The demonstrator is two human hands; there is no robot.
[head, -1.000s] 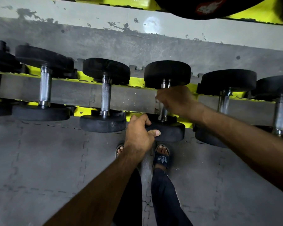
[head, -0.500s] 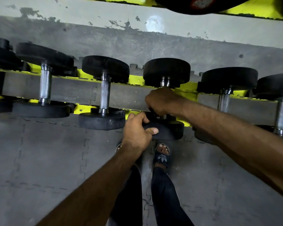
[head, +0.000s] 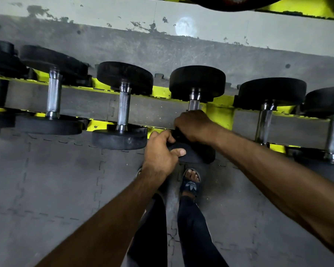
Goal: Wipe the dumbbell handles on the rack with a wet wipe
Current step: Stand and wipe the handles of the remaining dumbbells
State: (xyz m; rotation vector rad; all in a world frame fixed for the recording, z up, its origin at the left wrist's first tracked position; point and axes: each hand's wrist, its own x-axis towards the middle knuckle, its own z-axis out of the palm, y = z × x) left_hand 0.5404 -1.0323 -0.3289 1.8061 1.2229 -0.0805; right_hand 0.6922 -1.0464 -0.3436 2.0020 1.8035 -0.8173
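Head view looks down on grey interlocking floor mats (head: 52, 185) and a scuffed grey wall (head: 162, 49). Dumbbells sit across a yellow rack (head: 219, 112). Our right hand (head: 196, 126) is wrapped around the lower handle (head: 194, 103) of the middle dumbbell (head: 198, 81); we cannot see the wipe. Our left hand (head: 160, 153) grips that dumbbell's near head (head: 197, 153), thumb on its face.

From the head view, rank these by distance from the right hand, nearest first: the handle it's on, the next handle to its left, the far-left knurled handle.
1. Gripped handle, under the right hand.
2. Next handle, to the left.
3. Far-left knurled handle, farthest left.
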